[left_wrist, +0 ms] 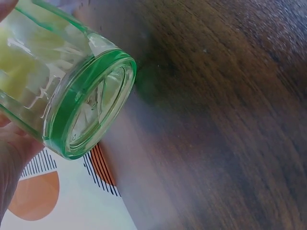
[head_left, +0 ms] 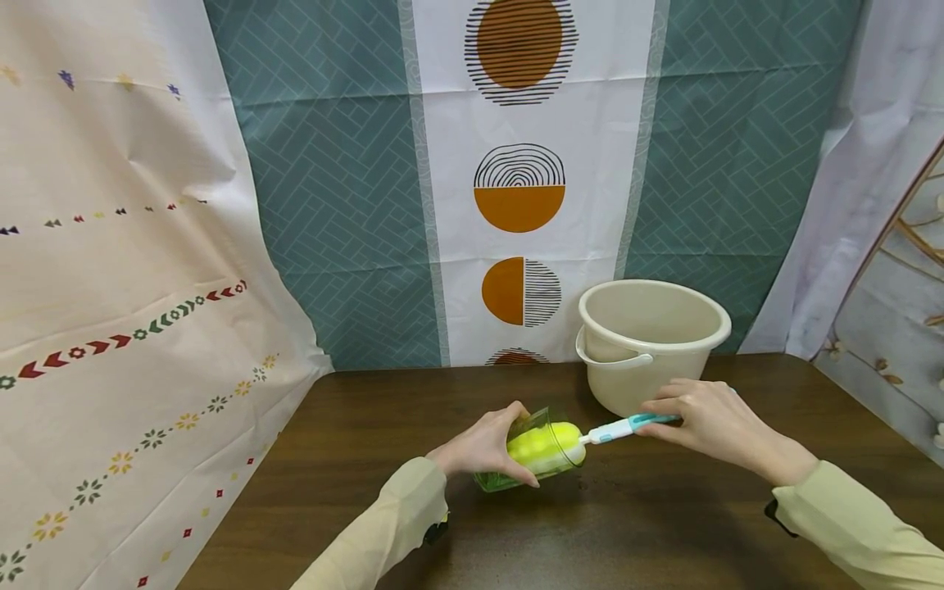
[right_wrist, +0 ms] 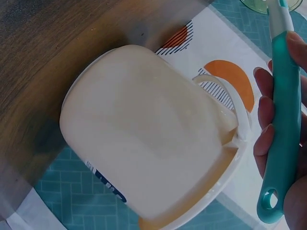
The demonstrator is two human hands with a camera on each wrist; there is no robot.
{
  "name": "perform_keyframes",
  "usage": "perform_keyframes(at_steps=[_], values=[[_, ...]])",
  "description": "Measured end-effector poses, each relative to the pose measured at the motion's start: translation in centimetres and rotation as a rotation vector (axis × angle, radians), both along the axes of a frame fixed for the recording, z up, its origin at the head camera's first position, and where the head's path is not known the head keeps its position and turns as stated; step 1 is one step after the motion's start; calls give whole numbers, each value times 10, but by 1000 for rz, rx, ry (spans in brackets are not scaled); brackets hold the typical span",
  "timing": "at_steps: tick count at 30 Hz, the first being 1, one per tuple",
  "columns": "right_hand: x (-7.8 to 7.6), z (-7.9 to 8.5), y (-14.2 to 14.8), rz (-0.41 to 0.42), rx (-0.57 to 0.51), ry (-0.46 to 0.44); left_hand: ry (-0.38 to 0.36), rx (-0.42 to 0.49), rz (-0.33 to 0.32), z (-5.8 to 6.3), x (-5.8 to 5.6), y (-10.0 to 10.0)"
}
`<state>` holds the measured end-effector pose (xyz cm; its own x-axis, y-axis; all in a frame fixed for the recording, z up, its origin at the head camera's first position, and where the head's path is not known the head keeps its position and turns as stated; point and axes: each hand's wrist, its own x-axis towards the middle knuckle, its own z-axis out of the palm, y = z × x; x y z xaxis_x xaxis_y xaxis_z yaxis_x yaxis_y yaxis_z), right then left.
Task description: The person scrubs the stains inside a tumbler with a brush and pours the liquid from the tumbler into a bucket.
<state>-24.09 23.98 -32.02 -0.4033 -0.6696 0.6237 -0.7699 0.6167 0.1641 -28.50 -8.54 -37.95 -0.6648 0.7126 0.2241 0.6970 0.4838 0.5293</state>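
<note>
My left hand [head_left: 483, 447] grips a green-tinted glass [head_left: 490, 481] tipped on its side, its mouth towards the right. The thick base of the glass [left_wrist: 91, 105] faces the left wrist camera. Inside it sits the yellow and white sponge head [head_left: 549, 444] of a bottle brush. With my right hand [head_left: 711, 422] I hold the brush by its handle [head_left: 627, 427], which is white near the head and teal further back. The fingers and thumb curl round the teal handle [right_wrist: 283, 115] in the right wrist view, with a hanging hole at its end.
Behind my right hand a cream bucket [head_left: 627, 377] with a white carrying handle stands on the dark wooden table [head_left: 354, 467]. A patterned teal and white cloth [head_left: 339, 205] hangs along the back edge. Pale cloth [head_left: 147, 369] drapes on the left.
</note>
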Motion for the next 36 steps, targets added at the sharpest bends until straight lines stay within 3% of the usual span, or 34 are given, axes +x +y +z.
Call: perform_keyframes(at_steps=[13,23,36], values=[[0,5,3,11,-19,16,-6,8,-2,-1,-1,0],[-1,11,6,26,-34,114,-11,40,-31,-2,-2,1],[-2,13,13,-36,-26,81,-19,39,-38,-2,-1,1]])
